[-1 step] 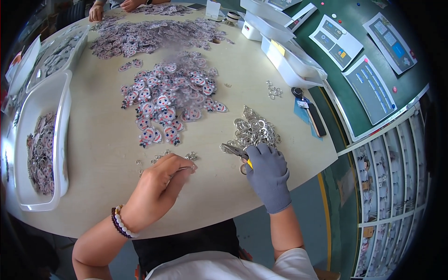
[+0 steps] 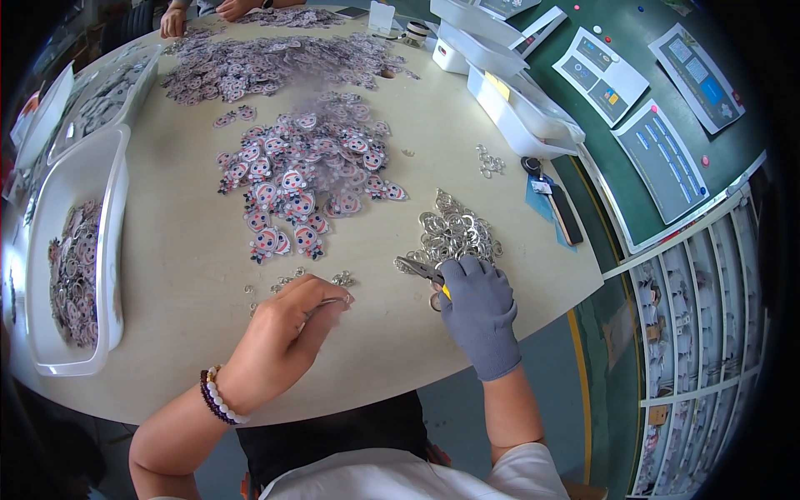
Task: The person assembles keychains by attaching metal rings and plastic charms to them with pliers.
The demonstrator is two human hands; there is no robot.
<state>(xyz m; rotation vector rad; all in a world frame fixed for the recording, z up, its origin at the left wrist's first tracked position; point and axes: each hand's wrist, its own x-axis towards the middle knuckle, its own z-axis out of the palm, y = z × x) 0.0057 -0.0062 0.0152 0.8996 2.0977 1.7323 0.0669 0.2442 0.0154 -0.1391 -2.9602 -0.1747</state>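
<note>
My left hand (image 2: 283,333), bare, is closed in a pinch above the near part of the table. A small silver metal piece (image 2: 335,301) shows between its thumb and forefinger; its exact shape is hard to make out. Small metal links (image 2: 342,279) lie scattered just beyond those fingers. In a grey glove, my right hand (image 2: 479,312) is wrapped round pliers (image 2: 421,268) with a yellow handle, their jaws pointing left. The pliers lie at the near edge of a heap of silver key rings (image 2: 457,229). Beyond my left hand is a pile of flat printed character charms (image 2: 292,179).
A white tub (image 2: 117,275) holding charms with rings stands at the left, near another tray (image 2: 146,83). A larger charm heap (image 2: 250,67) spreads farther back, by another person's hands (image 2: 173,22). White bins (image 2: 525,117) and a key fob (image 2: 531,167) line the right side.
</note>
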